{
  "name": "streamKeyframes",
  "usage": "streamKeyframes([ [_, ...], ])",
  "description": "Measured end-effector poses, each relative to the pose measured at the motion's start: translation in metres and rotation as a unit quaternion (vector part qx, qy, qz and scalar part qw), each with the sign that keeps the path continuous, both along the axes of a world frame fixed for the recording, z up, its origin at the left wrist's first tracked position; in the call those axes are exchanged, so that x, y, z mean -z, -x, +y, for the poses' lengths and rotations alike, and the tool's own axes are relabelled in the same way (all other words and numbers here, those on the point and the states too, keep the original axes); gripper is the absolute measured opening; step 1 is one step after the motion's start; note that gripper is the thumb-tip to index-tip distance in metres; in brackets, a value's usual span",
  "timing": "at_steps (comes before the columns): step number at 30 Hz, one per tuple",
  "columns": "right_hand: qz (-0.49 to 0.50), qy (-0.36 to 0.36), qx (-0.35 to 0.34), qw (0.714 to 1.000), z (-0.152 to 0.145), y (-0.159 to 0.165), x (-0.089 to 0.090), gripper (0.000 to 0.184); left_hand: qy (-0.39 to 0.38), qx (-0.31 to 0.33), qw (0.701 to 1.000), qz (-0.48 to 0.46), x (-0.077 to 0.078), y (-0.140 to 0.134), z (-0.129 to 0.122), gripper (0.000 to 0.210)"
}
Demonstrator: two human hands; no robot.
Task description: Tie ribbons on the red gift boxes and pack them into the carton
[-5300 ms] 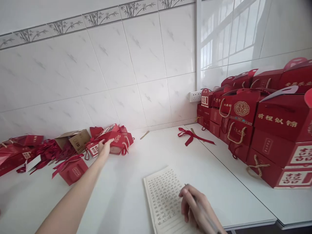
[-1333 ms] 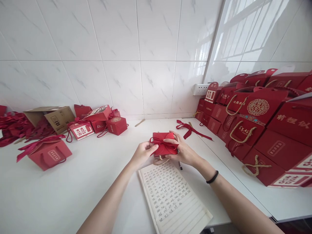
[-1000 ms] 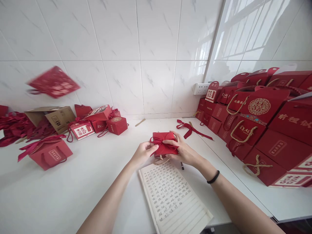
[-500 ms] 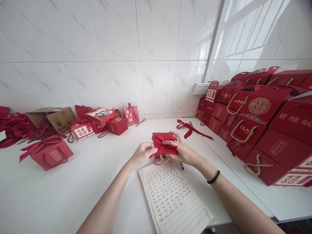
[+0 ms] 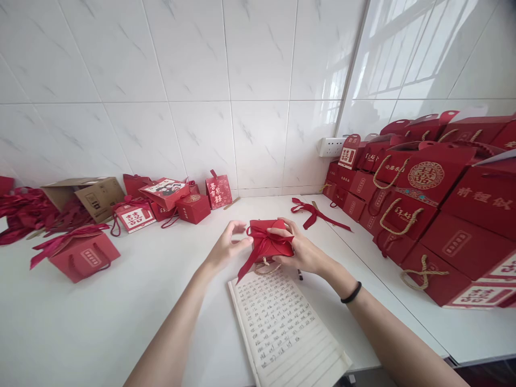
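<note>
A small red gift box with a twisted rope handle sits in front of me, just beyond the notebook. Across its top a dark red ribbon is tied in a bow, one tail hanging toward the notebook. My right hand wraps around the box's right side, fingers lying on top over the ribbon. Just left of the box, my left hand is open, thumb and fingers apart near a ribbon loop, with nothing visible in it.
Below the box lies a handwritten notebook, a pen beside it. Loose ribbon lies behind right. Stacked red boxes line the right. At left are more gift boxes, a cardboard carton and a ribbon heap.
My left hand has let go of the ribbon and moved left and slightly up, its fingers opening. The ribbon tail now hangs free at the box's left. My right hand stays on the box.
</note>
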State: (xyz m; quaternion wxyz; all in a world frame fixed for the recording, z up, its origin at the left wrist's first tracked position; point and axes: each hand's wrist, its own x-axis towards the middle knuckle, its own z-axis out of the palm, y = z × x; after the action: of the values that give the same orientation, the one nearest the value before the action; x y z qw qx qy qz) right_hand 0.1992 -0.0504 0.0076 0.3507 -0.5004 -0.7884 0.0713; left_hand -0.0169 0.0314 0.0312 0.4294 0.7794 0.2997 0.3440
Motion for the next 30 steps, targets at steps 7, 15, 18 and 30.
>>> streamKeyframes([
  [7, 0.075, 0.005, -0.034, 0.997, -0.001, 0.009, 0.005, 0.095, -0.318, -0.014, 0.947, 0.036, 0.015, -0.021, -0.015, 0.018],
  [15, 0.219, -0.025, -0.004, 0.975, -0.008, 0.019, -0.002, 0.026, -0.316, -0.070, 0.946, 0.006, 0.016, -0.024, -0.019, 0.006],
  [18, 0.176, -0.074, 0.028, 0.981, -0.008, 0.021, -0.004, 0.030, -0.316, -0.089, 0.944, -0.002, 0.017, -0.028, -0.022, 0.007],
  [30, 0.193, 0.066, -0.042, 0.978, -0.014, 0.002, -0.020, 0.033, -0.267, -0.110, 0.957, 0.004, 0.015, -0.028, -0.020, 0.008],
])
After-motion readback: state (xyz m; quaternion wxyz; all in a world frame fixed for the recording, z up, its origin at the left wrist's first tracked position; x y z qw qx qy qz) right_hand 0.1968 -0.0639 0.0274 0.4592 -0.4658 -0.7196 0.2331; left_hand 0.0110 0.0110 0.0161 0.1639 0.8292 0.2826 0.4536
